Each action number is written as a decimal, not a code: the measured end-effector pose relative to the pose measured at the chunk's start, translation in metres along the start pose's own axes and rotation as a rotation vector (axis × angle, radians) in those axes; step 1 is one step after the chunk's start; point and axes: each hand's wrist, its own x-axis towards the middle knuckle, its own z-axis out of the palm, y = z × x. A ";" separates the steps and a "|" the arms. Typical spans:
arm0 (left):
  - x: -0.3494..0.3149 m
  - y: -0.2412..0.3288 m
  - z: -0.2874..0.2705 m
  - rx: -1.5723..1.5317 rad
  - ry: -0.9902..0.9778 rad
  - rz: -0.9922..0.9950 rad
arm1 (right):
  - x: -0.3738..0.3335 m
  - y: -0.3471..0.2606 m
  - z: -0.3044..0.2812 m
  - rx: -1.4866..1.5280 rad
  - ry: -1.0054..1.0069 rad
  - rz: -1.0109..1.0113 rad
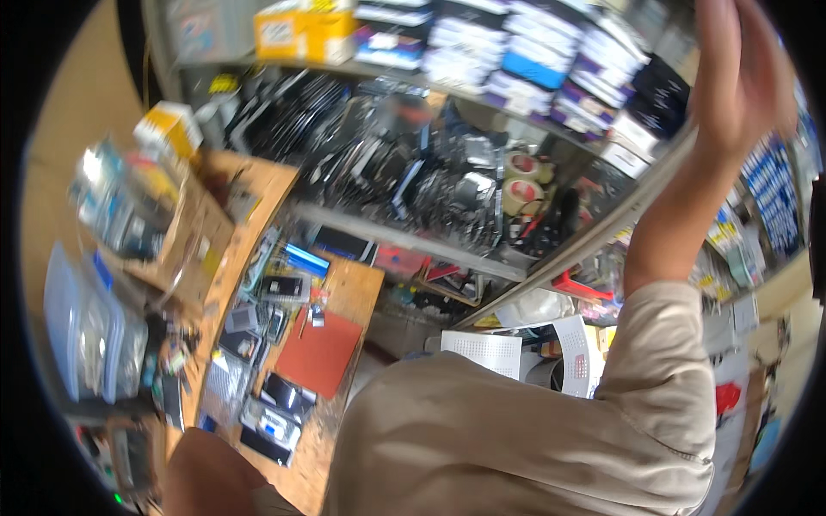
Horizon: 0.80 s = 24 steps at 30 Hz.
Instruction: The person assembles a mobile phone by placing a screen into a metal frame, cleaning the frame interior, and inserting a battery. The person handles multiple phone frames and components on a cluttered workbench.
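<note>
My right hand (747, 90) is raised at the upper right, beside the shelf full of stacked boxes. Motion smears it, and the top edge cuts off the fingertips; the fingers look stretched upward, with nothing visible in them. Bare skin of my left arm (211, 477) shows at the lower left, by the wooden workbench (344, 288); my left hand is out of sight. On the bench lie a reddish-brown mat (320, 353), an opened phone (271, 421) and a dark phone (286, 288) among small parts.
Behind the bench, a glass-fronted cabinet (404, 228) holds many dark phone parts and tape rolls (522, 196). Stacked boxes (465, 52) and a yellow box (305, 34) sit above. At left are a cardboard box (194, 241) and a plastic bin (95, 335). White perforated panels (482, 351) are at right.
</note>
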 end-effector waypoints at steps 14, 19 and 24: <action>-0.051 0.041 -0.011 -0.627 -0.064 -0.245 | -0.475 -0.300 0.127 1.213 -1.640 0.548; -0.180 0.136 0.115 -1.290 0.329 -1.488 | -0.571 -0.343 0.120 1.062 -2.068 0.274; -0.308 0.325 0.369 -0.886 -0.416 -2.488 | -0.609 -0.341 0.153 1.496 -2.173 0.170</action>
